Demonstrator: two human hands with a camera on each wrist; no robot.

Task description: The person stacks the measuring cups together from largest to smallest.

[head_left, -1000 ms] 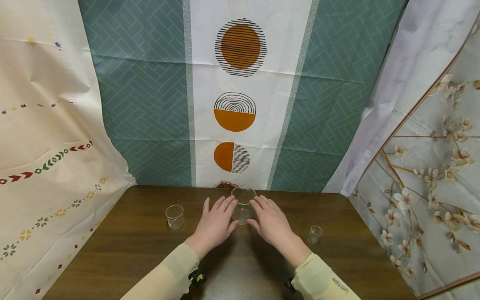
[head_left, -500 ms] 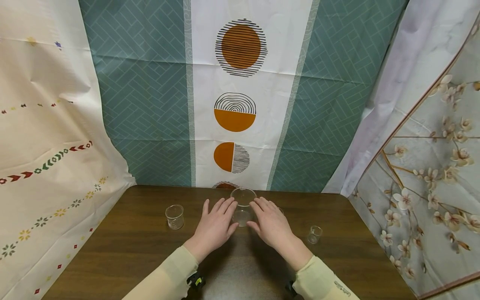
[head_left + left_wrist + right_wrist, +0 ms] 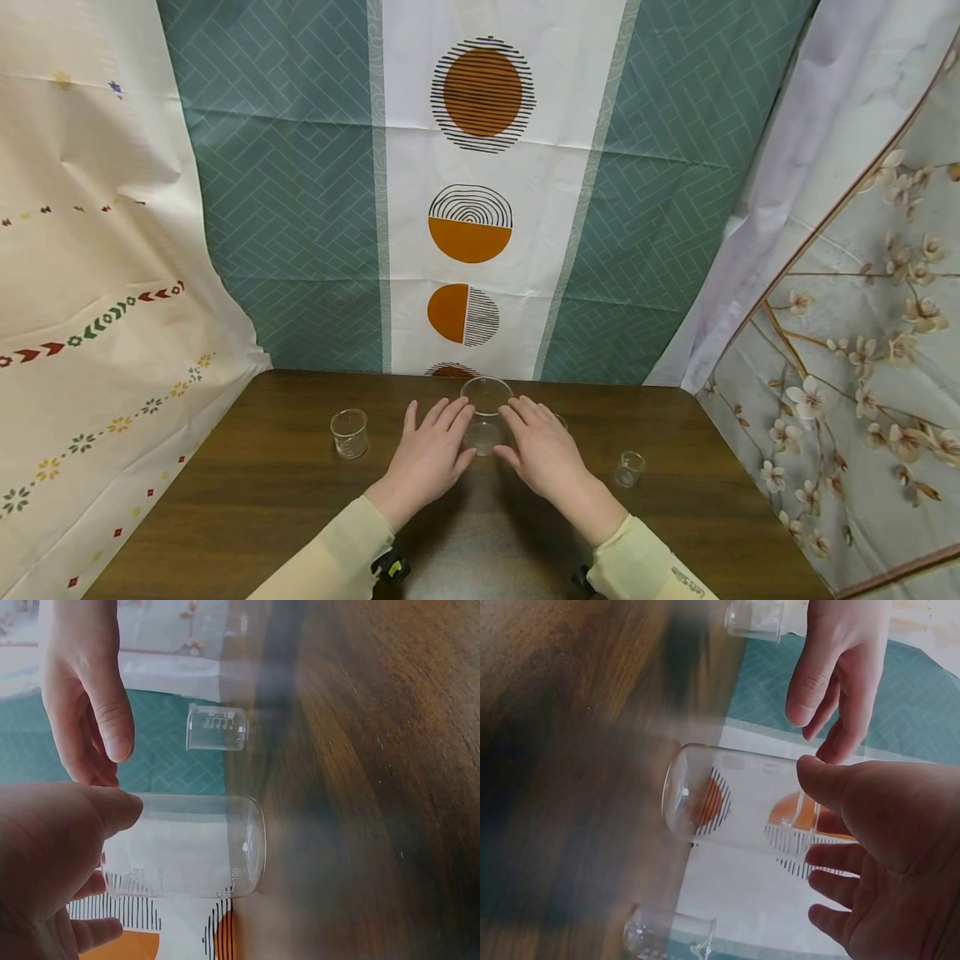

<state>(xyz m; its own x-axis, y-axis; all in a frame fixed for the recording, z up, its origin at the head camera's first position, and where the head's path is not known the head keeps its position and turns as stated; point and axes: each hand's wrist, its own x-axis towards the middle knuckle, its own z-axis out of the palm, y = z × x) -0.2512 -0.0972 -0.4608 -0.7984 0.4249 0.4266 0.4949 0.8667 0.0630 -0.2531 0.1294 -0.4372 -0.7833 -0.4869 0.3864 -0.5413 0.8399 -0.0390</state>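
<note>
A tall clear glass beaker point(image 3: 486, 433) with printed graduations stands at the middle of the table between both hands. My left hand point(image 3: 431, 450) is along its left side, fingers extended and fingertips right at the rim. Mirroring it, my right hand point(image 3: 547, 446) has its fingertips at the right side of the rim. In the left wrist view the left thumb point(image 3: 120, 808) overlaps the upper end of the tall beaker point(image 3: 184, 844). The right thumb point(image 3: 817, 776) meets its upper end in the right wrist view. Neither hand's fingers wrap round the glass.
A smaller beaker point(image 3: 349, 435) stands to the left, and a tiny one point(image 3: 629, 469) to the right. Another small beaker point(image 3: 217, 727) is mostly hidden behind my right hand in the head view. Patterned cloths point(image 3: 300, 250) hang around the wooden table point(image 3: 262, 517).
The tall beaker has shifted slightly toward me between the hands, exposing a bit of the small beaker behind my right hand. Both hands are almost unmoved.
</note>
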